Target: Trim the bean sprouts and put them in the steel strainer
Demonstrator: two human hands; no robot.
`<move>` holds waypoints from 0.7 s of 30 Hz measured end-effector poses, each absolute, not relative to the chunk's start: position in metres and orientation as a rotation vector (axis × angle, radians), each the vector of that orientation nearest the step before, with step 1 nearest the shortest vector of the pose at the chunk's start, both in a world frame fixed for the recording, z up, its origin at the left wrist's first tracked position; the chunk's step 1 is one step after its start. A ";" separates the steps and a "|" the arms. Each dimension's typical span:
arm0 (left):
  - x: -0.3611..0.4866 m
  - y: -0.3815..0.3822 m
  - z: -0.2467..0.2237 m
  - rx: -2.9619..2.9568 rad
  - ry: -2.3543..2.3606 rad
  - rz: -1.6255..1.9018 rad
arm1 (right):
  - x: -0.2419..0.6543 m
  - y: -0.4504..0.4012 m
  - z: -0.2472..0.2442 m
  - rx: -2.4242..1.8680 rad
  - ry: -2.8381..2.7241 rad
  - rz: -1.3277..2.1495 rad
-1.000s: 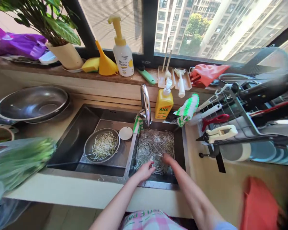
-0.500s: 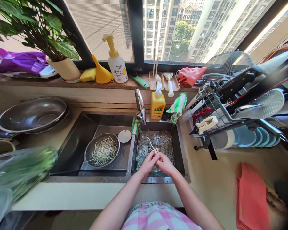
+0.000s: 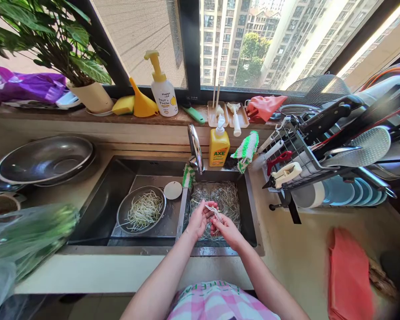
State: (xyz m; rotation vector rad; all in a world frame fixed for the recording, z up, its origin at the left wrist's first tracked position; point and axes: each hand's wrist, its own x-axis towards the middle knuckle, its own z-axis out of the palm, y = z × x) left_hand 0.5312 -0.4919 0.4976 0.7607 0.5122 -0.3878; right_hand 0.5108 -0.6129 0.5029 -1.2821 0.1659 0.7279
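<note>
Both hands are over the right sink basin (image 3: 250, 222), where many thin pale sprouts (image 3: 231, 195) lie in water. My right hand (image 3: 227, 229) is closed on a small bunch of sprouts (image 3: 216, 212). Palm up, my left hand (image 3: 200, 218) has its fingers curled against the same bunch from the left. In the left basin (image 3: 103, 200) a round metal bowl (image 3: 120, 215) holds a heap of sprouts (image 3: 145, 210), and a white round lid or disc (image 3: 173, 190) is beside it.
Behind the basins stand the faucet (image 3: 195, 149) and a yellow soap bottle (image 3: 219, 149). A utensil and dish rack (image 3: 306, 164) is on the right, with a red cloth (image 3: 350, 273) nearer. Bagged greens (image 3: 36, 235) and a large pan (image 3: 46, 160) are at left.
My hands have moved slightly apart, and my left palm has turned upward. The bunch of sprouts now lies between the left fingers and the right hand.
</note>
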 end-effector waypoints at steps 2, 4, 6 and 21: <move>0.539 -0.488 0.499 0.749 0.543 -0.355 | 0.509 -0.615 0.503 -1.250 0.180 0.757; 0.547 -0.481 0.504 0.719 0.550 -0.306 | 0.507 -0.619 0.502 -1.229 0.200 0.780; 0.555 -0.472 0.510 0.692 0.538 -0.230 | 0.506 -0.625 0.500 -1.197 0.231 0.803; 0.508 -0.512 0.493 1.089 0.378 -0.614 | 0.523 -0.622 0.494 -2.086 0.096 0.549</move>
